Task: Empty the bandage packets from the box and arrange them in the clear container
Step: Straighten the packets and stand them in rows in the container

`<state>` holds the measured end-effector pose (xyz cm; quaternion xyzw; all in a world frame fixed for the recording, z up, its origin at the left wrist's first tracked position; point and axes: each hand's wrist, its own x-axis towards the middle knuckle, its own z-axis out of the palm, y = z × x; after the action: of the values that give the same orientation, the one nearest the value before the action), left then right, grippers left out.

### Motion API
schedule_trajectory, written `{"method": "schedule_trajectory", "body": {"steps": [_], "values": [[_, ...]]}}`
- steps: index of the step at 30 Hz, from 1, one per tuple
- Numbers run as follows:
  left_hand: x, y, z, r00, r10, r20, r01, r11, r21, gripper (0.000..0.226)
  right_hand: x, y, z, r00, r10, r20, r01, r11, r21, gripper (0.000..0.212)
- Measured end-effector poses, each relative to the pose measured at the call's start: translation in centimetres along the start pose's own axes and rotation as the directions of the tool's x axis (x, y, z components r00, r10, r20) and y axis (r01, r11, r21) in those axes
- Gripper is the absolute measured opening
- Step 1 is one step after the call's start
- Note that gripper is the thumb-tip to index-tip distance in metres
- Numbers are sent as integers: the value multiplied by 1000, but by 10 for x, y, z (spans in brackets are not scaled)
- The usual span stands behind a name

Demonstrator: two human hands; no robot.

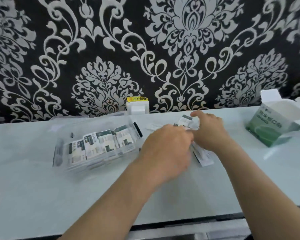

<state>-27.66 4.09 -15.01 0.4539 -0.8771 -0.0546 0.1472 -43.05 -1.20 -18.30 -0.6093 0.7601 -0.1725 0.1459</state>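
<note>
Several bandage packets (100, 144) stand in a row along the clear container (58, 153), its long axis left-to-right; beside it the right hand (210, 132) pinches a loose packet (186, 120), the left hand (166, 149) too blurred to tell.

The one view comes from the person's head, looking forward and down across the pale table (42, 187) to the patterned wall (59, 49) right behind it. It sits close, with both forearms entering from the bottom edge. The wide lens bows the edges, and the left hand (166, 149) looks smeared, perhaps by motion.
</note>
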Motion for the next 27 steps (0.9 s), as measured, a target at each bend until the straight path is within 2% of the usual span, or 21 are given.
{"method": "schedule_trajectory", "body": {"steps": [3, 6, 9, 12, 14, 18, 24, 27], "values": [[15, -3, 32, 976, -156, 153, 147, 987, 69, 38, 2, 19, 1, 990, 78, 113, -70, 995, -73, 73], [34, -18, 51, 930, -304, 208, 294, 952, 80, 49, -2, 25, 3, 982, 4, 190, 22, 991, -134, 66], [49, -18, 60, 927, -344, 152, 348, 938, 4, 48, -3, 23, 0, 977, -101, 190, 106, 994, -17, 53], [57, -15, 60, 924, -364, 119, 363, 931, 36, 49, -6, 21, -2, 958, -206, 199, 177, 972, 154, 43], [62, -13, 60, 918, -382, 103, 386, 922, -22, 50, -7, 23, -4, 955, -230, 188, 189, 958, 215, 49], [70, -12, 58, 907, -411, 96, 421, 867, -267, 50, -7, 24, -4, 957, -261, 129, 217, 935, 279, 62], [63, -24, 48, 881, -450, 148, 460, 738, -494, 46, -2, 29, -11, 986, -154, 58, 129, 942, 311, 63], [57, -20, 40, 896, -418, 151, 438, 777, -451, 27, 0, 34, -20, 998, -24, 61, -4, 907, 422, 49]]}}
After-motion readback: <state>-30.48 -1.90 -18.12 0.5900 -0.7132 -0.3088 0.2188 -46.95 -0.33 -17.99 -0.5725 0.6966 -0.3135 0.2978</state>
